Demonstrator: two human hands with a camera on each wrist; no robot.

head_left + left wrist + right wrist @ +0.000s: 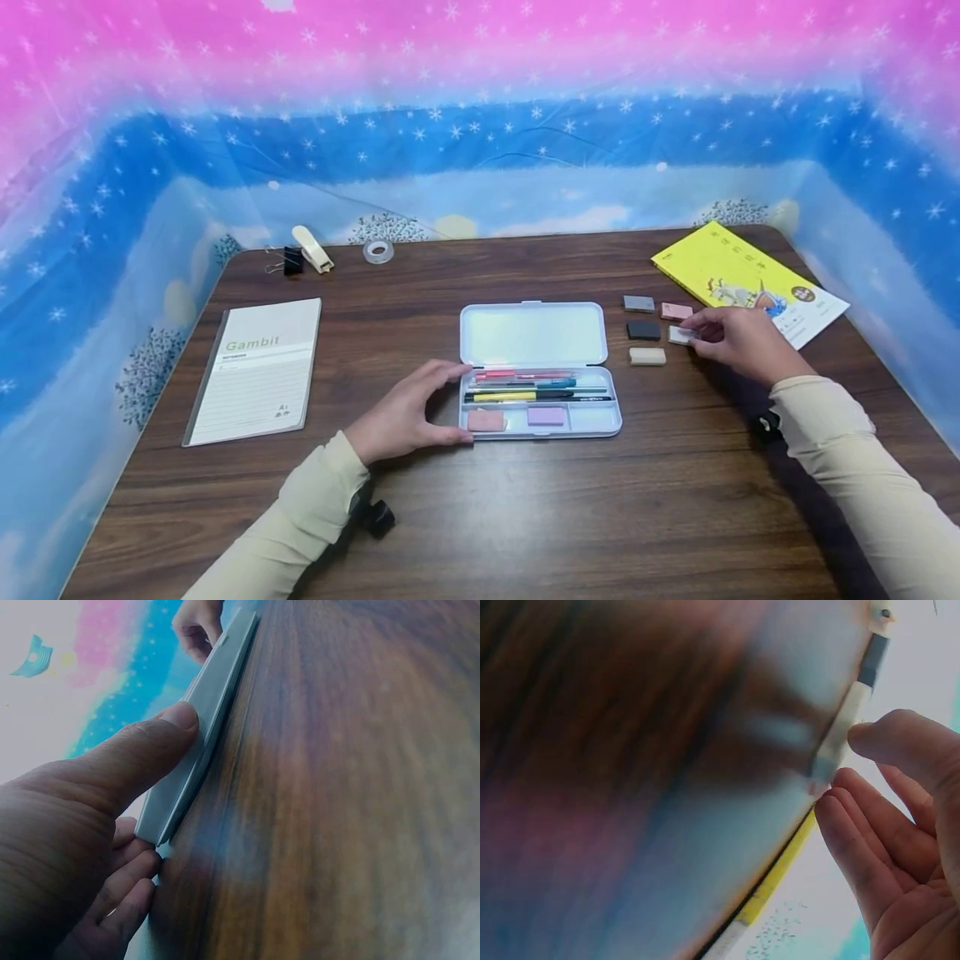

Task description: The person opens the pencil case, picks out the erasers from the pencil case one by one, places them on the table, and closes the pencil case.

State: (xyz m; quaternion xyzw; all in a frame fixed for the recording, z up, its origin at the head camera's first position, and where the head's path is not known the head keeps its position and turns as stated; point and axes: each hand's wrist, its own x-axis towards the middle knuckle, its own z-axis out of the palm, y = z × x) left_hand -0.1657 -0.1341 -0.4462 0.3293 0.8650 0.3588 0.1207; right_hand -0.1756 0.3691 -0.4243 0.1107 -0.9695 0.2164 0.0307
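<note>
Cream sleeves [296, 517] lead to left fingers [450, 371] gripping a pencil case [532, 333], white eraser [680, 336] pinched between right fingers [705, 317].

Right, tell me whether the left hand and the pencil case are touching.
Touching. The left wrist view shows it: the left hand's thumb lies flat against the side of the pencil case, with no gap.

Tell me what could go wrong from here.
The right hand has its fingers on the white eraser, close to the pink eraser, so it might knock that one askew. The left hand grips the open pencil case at one end; if it tilts the case, the pens inside could slide out.
</note>
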